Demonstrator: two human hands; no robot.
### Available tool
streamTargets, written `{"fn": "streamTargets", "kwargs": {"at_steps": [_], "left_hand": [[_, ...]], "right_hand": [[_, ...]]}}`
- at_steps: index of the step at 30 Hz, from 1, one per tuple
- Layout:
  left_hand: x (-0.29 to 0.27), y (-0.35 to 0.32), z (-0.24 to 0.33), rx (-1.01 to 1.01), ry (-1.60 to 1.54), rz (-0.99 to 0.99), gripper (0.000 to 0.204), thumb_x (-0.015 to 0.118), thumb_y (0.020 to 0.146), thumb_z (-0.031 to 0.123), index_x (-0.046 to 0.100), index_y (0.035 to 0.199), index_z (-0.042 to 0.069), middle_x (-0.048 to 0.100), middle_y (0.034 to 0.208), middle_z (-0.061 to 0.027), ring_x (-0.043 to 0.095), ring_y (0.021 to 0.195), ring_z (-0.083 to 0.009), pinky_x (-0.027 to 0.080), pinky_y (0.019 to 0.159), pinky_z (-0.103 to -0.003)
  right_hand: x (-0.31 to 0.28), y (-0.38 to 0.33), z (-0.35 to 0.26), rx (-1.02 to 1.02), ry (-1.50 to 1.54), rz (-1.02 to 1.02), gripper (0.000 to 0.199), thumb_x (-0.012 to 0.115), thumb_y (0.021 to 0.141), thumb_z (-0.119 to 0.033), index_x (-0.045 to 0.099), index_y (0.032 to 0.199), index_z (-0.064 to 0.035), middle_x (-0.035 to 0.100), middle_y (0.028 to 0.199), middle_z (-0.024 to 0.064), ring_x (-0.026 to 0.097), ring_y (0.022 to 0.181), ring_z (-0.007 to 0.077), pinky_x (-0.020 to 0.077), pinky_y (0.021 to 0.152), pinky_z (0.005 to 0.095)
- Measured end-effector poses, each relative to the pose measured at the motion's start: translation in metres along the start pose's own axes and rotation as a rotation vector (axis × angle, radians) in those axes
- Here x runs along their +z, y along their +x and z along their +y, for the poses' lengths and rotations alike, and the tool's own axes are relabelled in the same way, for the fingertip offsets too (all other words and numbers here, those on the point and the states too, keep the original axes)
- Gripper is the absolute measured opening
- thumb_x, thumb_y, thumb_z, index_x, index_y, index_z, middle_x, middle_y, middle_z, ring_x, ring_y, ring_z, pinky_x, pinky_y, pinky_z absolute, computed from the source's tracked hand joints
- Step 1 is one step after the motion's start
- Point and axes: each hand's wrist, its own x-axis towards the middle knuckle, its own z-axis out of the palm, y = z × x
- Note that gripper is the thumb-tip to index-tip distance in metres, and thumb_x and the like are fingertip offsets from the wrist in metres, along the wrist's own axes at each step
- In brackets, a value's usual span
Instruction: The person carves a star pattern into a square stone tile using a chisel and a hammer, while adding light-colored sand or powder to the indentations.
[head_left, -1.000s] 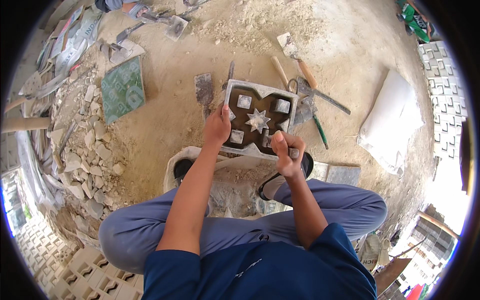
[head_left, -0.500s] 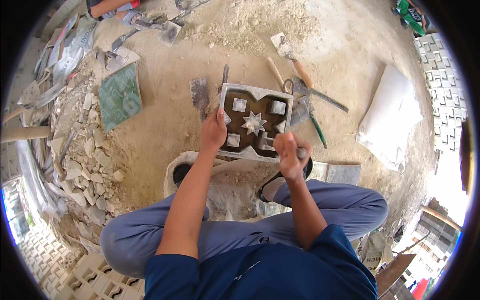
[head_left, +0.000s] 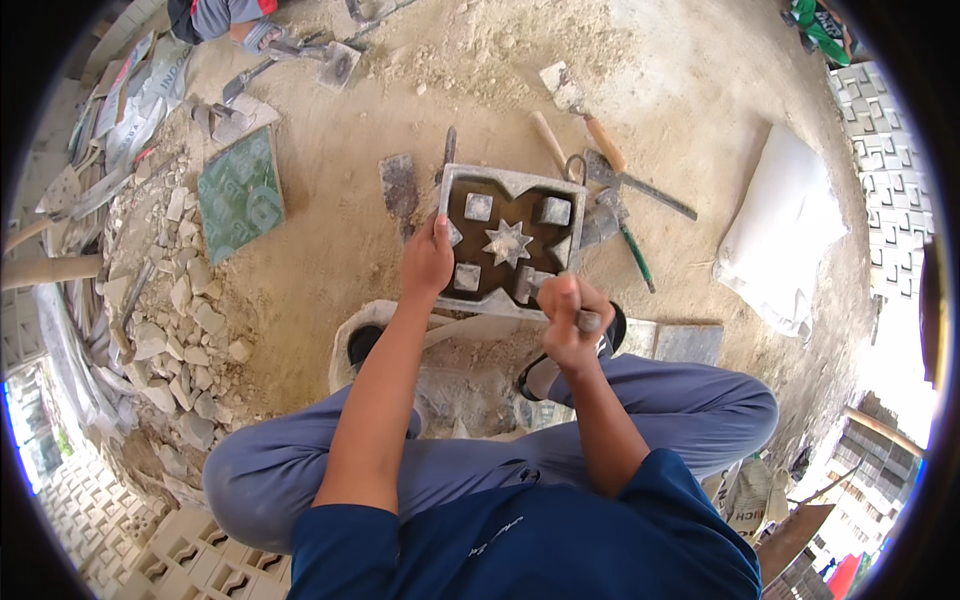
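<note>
Both my hands on the square mould, on the sandy floor ahead of my knees.
My left hand [head_left: 428, 262] has its grip clamped on the mould [head_left: 508, 238] at its left rim; my right hand [head_left: 566, 318], grip clenched around a small tool [head_left: 585, 320], sits at the near right corner, beside the star insert [head_left: 507, 243].

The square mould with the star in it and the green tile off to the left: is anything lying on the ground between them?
In the head view, a flat dark trowel blade lies on sandy ground between the green tile and the mould.
</note>
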Motion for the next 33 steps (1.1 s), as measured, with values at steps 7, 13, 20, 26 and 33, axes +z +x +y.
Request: {"fn": "streamTargets", "kwargs": {"at_steps": [7,13,20,26,33], "left_hand": [[0.001,0.001,-0.006,-0.022,0.036,-0.023,0.051,0.032,0.105,0.043,0.062,0.122,0.006,0.067,0.106,-0.0267,0.059,0.1,-0.0495,0.047,0.083,-0.055],[0.0,-0.001,-0.006,0.025,-0.008,0.028,0.052,0.031,0.105,0.045,0.062,0.124,0.008,0.067,0.104,-0.0269,0.059,0.1,-0.0497,0.047,0.083,-0.056],[-0.002,-0.003,-0.003,-0.004,0.03,0.021,0.054,0.029,0.105,0.047,0.062,0.124,0.009,0.067,0.106,-0.0246,0.06,0.101,-0.0483,0.047,0.084,-0.056],[0.0,0.003,-0.001,-0.036,0.039,-0.011,0.053,0.03,0.105,0.046,0.063,0.119,0.007,0.067,0.106,-0.0244,0.059,0.102,-0.0479,0.047,0.084,-0.056],[0.004,0.002,0.001,0.006,0.003,-0.017,0.053,0.03,0.105,0.044,0.063,0.12,0.006,0.067,0.109,-0.0255,0.059,0.103,-0.0487,0.046,0.087,-0.055]], "right_hand": [[-0.01,-0.004,0.006,-0.046,0.054,0.019,0.047,0.053,0.102,-0.023,0.043,0.062,-0.0011,0.04,0.055,-0.0019,0.034,0.052,0.0052,0.0242,0.046,0.0276],[-0.003,-0.005,0.004,-0.009,0.107,0.083,0.047,0.051,0.102,-0.023,0.041,0.061,-0.0013,0.04,0.055,-0.0021,0.034,0.053,0.0051,0.0237,0.046,0.027],[0.008,0.008,0.005,-0.009,0.097,0.138,0.046,0.047,0.106,-0.02,0.042,0.063,-0.0023,0.042,0.055,-0.0022,0.035,0.051,0.0058,0.027,0.046,0.0271],[0.012,0.021,0.007,-0.01,-0.217,-0.09,0.049,0.051,0.105,-0.026,0.043,0.063,-0.0014,0.04,0.056,-0.0023,0.032,0.054,0.0068,0.0258,0.047,0.0281],[-0.012,0.021,0.004,0.184,-0.069,-0.147,0.05,0.047,0.107,-0.028,0.038,0.063,-0.0055,0.037,0.058,-0.0025,0.032,0.055,0.0059,0.025,0.049,0.027]]}}
